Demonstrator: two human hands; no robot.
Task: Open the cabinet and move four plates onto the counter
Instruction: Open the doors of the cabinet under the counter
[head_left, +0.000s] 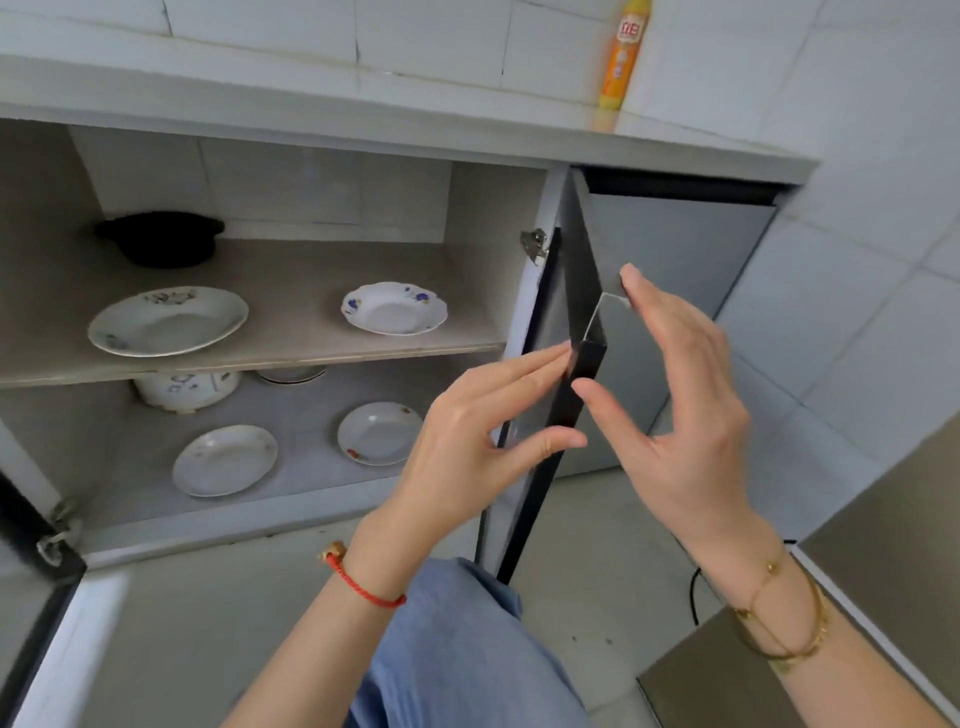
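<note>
At the open cabinet door's (584, 332) edge, the right hand (680, 410) spreads wide, fingertips touching its top corner; the left hand (467, 441) is loosely open, fingers touching the edge. Four plates (169, 319) lie on the two shelves, far left

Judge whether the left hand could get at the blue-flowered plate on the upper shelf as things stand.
Probably yes. The cabinet stands open, nothing lies in front of the blue-flowered plate near the upper shelf edge, and the left hand, empty, only touches the right door.
</note>
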